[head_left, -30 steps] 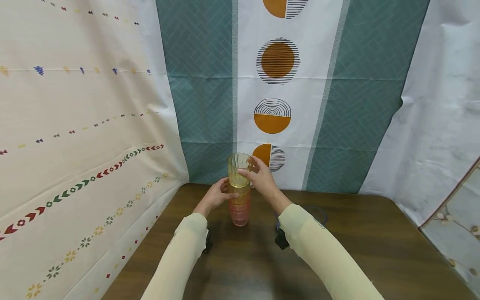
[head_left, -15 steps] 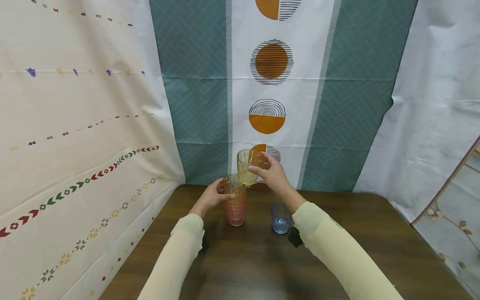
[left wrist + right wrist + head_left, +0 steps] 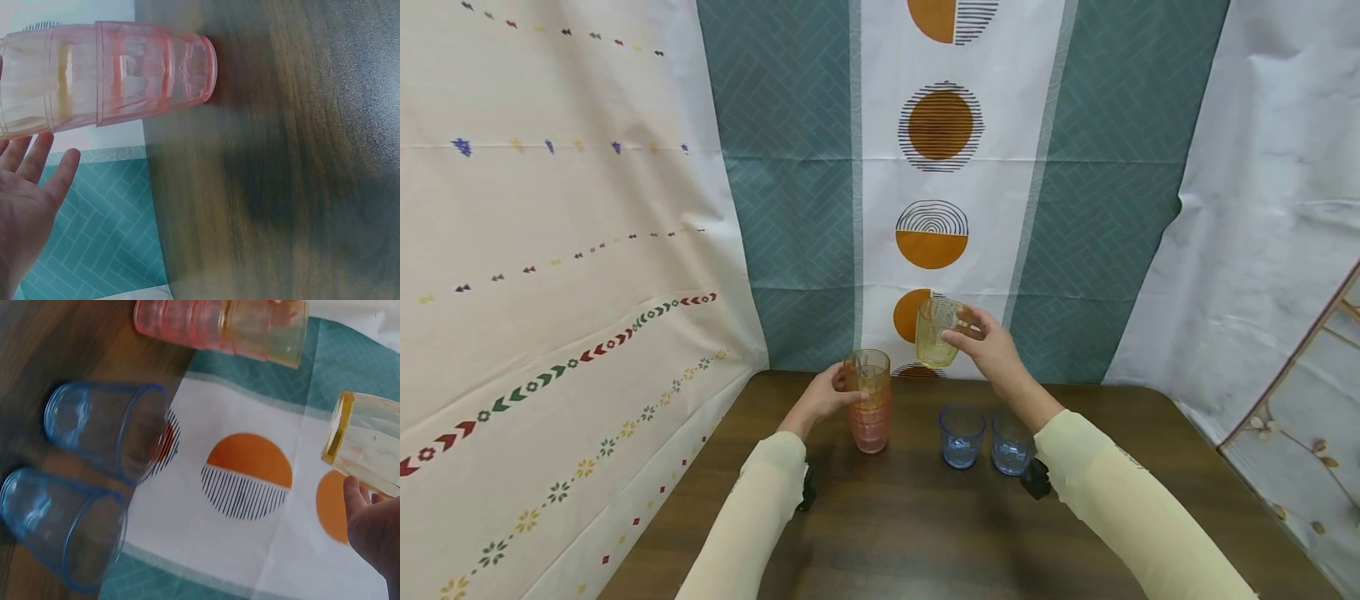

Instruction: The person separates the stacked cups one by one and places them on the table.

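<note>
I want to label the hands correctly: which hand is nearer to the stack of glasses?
Left. The left hand grips the upper part of the stack; the right hand is apart from it, higher and to its right, holding a yellow glass.

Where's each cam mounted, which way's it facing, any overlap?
Head: worn on the head, facing forward and down at the table; left hand, right hand and sleeves show.
Left wrist: on that wrist, facing the stack and table; part of left hand shows.
Right wrist: on that wrist, facing the yellow cup, stack and blue cups; part of right hand shows.
Shared: head and right wrist both show the blue cups.
</note>
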A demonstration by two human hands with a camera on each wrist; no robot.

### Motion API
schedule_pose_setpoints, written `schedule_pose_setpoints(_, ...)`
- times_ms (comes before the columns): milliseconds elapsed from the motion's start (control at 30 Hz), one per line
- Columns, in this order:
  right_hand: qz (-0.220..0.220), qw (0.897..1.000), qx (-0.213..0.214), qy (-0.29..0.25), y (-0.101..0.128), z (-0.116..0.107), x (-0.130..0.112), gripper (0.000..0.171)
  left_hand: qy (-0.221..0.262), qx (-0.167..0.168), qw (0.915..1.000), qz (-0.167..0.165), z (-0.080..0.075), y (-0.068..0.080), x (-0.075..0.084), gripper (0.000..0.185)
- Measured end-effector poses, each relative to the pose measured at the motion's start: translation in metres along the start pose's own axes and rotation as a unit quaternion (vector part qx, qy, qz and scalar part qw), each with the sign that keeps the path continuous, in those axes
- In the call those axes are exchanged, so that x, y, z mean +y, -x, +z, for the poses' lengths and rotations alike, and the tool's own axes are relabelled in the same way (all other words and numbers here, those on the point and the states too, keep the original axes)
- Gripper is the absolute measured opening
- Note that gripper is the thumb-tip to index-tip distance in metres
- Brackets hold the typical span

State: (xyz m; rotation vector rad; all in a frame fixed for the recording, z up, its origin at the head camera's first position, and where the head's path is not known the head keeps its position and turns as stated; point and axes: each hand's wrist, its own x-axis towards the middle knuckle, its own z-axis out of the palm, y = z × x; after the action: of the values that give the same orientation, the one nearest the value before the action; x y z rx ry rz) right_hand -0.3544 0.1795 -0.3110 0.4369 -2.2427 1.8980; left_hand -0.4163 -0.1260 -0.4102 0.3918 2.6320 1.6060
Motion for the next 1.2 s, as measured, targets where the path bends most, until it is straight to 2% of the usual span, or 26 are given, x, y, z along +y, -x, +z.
schedule_pose_setpoints(200, 0.001, 0.999, 0.017, 0.033, 0.007, -0.032, 0.011, 0.084, -0.010, -0.001, 0.9999, 0.001, 0.002, 0.000, 0.001, 0.077)
schedule_pose_setpoints(400, 0.011, 0.998, 0.040, 0.042, 0.018, -0.062, 0.017, 0.084, -0.030, -0.006, 0.9995, -0.005, 0.002, 0.001, 0.000, 0.077)
schedule_pose_setpoints(600, 0.024, 0.996, 0.047, 0.065, 0.032, -0.090, 0.025, 0.088, -0.024, -0.006, 0.9997, -0.004, 0.003, 0.002, 0.001, 0.077)
schedule_pose_setpoints(933, 0.044, 0.994, 0.047, 0.087, 0.050, -0.122, 0.047, 0.089, -0.021, -0.004, 0.9998, -0.002, 0.005, 0.003, -0.002, 0.075)
schedule_pose_setpoints(1200, 0.061, 0.988, 0.050, 0.134, 0.068, -0.142, 0.063, 0.095, -0.033, -0.004, 0.9994, 0.003, 0.006, 0.003, -0.005, 0.075)
